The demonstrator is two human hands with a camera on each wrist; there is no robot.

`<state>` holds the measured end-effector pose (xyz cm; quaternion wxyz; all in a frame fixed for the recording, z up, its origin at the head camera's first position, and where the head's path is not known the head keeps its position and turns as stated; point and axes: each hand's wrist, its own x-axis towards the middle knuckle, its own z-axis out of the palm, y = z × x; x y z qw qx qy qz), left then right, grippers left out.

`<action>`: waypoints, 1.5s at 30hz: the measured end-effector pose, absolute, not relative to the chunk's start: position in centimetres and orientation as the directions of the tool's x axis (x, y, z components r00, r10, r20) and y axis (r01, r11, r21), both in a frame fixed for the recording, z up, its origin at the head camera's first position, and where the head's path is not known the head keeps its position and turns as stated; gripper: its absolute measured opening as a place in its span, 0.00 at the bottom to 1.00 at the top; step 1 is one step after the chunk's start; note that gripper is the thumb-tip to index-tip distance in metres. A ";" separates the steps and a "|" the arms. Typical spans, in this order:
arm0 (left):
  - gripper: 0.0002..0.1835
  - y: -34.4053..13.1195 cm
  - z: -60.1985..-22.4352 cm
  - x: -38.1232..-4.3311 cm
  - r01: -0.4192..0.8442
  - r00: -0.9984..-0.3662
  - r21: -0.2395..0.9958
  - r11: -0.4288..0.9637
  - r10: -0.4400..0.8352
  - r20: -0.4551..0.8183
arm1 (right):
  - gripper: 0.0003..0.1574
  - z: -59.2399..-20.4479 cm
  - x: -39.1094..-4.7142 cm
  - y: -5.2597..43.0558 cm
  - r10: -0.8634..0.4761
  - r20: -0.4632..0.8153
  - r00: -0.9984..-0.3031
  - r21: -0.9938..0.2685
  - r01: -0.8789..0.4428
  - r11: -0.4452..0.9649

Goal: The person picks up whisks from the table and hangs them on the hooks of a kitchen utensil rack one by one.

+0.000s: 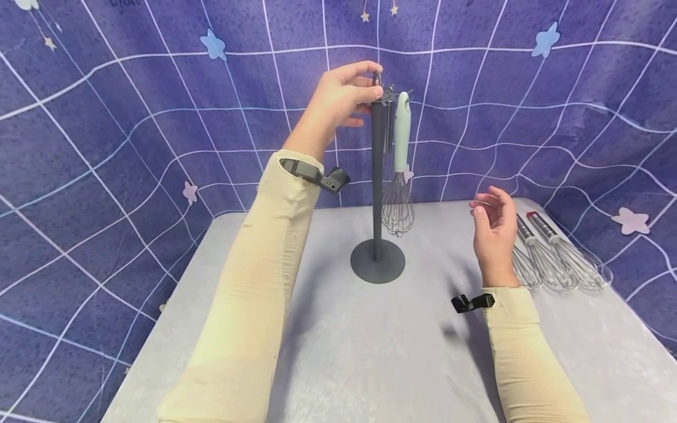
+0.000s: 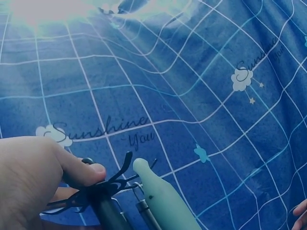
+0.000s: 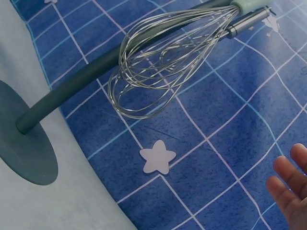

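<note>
A dark grey utensil stand (image 1: pixel 378 176) rises from a round base on the table. At its top, my left hand (image 1: pixel 346 94) pinches the small loop between thumb and fingers, beside the hooks (image 2: pixel 125 167). From the hooks hangs a whisk with a pale green handle (image 1: pixel 402 132), its wire head (image 3: pixel 158 62) pointing down. Close by it hangs a metal-handled whisk (image 3: pixel 249 21), partly hidden in the head view. My right hand (image 1: pixel 496 232) is raised to the right of the stand, fingers loosely bent and holding nothing.
Metal-handled whisks (image 1: pixel 547 258) lie side by side on the right of the grey table (image 1: pixel 370 352), partly behind my right hand. A blue cloth (image 1: pixel 254 129) with a grid, stars and clouds hangs behind and beside the table.
</note>
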<state>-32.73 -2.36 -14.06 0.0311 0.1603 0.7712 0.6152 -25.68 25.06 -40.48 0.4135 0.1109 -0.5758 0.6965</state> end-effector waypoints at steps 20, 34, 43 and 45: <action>0.23 -2.8 -14.8 -33.4 0.226 -0.938 0.965 0.132 0.297 0.179 | 0.25 -40.8 -26.0 25.3 0.454 0.649 -0.610 -0.715 -0.694 0.089; 0.17 -3.5 -14.7 -33.2 0.293 -0.928 0.938 0.185 0.290 0.233 | 0.23 -40.7 -25.9 25.1 0.461 0.644 -0.611 -0.721 -0.686 0.097; 0.17 -3.8 -14.8 -33.2 0.268 -0.936 0.953 0.144 0.273 0.222 | 0.22 -40.8 -25.8 25.1 0.466 0.636 -0.615 -0.729 -0.676 0.103; 0.17 -3.9 -14.8 -33.2 0.267 -0.936 0.953 0.142 0.273 0.221 | 0.22 -40.7 -25.7 25.1 0.465 0.634 -0.618 -0.733 -0.672 0.108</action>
